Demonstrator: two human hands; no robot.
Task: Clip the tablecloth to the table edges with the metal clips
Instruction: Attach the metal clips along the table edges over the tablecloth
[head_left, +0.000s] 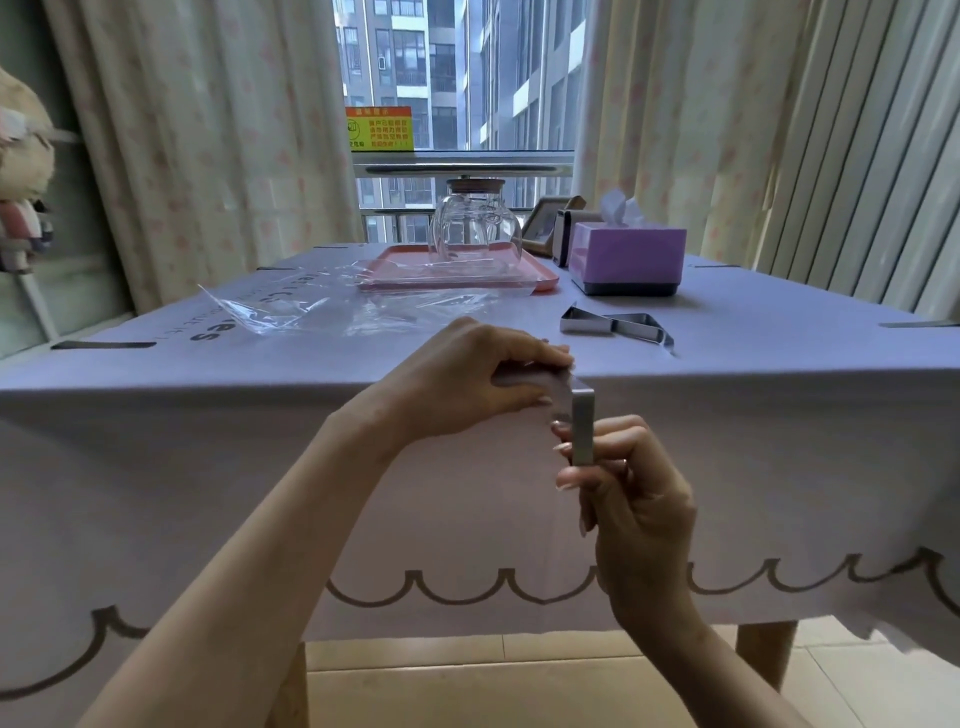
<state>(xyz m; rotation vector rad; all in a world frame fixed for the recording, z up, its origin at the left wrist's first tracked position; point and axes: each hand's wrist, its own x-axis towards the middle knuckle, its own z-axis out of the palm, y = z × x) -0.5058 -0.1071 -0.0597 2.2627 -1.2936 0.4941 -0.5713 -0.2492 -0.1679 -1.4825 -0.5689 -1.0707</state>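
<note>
Right hand (634, 499) pinches the metal clip (583, 426), upright against the near edge of the table (763, 649), over the tablecloth (234, 467). Left hand (467, 379) grips the covered edge just beside it. Spare clips (615, 325) lie on top.

This is a room in a home, most probably a flat in a city. Long cream curtains with a pale pink pattern (208, 130) hang on both sides of a window (457, 78), and through the glass I see tall grey apartment blocks (415, 52). The wooden-legged table (763, 654) wears a lilac tablecloth with a grey scalloped line (779, 441). On it stand household things: a purple tissue box (626, 254), a clear glass jar with a wooden lid (472, 228) on a pink rectangular tray (540, 280), and a small wooden picture frame (543, 223). A soft plush toy (21, 156) sits at the left, and the floor has beige tiles (467, 675).
</note>
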